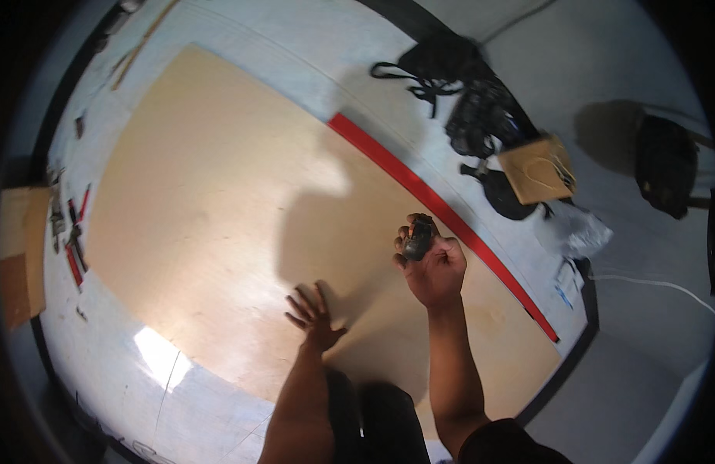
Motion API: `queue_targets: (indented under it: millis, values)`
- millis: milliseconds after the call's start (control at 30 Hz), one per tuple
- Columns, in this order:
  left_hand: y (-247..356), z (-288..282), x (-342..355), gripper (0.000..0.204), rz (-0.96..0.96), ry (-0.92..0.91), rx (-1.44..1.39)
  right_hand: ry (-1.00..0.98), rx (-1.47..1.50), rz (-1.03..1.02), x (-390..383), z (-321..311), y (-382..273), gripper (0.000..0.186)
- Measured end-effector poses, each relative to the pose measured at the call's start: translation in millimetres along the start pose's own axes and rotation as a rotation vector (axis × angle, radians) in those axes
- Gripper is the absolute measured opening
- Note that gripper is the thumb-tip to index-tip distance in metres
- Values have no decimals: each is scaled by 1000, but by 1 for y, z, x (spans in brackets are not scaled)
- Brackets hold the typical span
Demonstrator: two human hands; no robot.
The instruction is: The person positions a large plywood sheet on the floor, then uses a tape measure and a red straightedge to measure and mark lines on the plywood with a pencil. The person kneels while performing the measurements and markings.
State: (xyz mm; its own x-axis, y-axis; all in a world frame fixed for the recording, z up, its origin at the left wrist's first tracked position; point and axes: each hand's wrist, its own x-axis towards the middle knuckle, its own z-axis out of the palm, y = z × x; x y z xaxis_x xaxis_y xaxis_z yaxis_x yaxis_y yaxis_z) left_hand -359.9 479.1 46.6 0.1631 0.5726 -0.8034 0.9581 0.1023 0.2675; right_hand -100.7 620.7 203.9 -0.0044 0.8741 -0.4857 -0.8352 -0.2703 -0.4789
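Note:
A large pale wooden sheet (187, 193) lies below me on a white work surface. My left hand (311, 317) is open on the sheet, fingers spread, near the middle of its lower part. My right hand (435, 267) is raised over the sheet, palm partly up, with fingers round a small black object (417, 241), perhaps a tape measure; I cannot tell exactly. A long red straightedge (415, 182) runs along the sheet's upper right edge, passing just beyond my right hand. My dark-clad legs show between my forearms at the bottom.
Several hand tools (76, 247) and a thin strip (145, 42) lie at the left, with cardboard (25, 255) beyond. Black bags (477, 116), a brown paper bag (528, 174) and a clear plastic bag (574, 232) sit at upper right. A dark backpack (663, 166) and white cable (659, 284) are farther right.

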Motion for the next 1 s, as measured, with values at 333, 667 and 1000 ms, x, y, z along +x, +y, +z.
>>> queue_targets:
  millis: [333,667,1000]
  values:
    - [9,-16,-12,150,2,-31,-80,-350,259,93,35,122,74,56]
    - [-3,-21,-7,150,-5,-185,-74,-292,-377,294,27,172,88,49]
    - [-58,-209,104,115,-32,738,-79,126,-501,622,128,67,123,39]
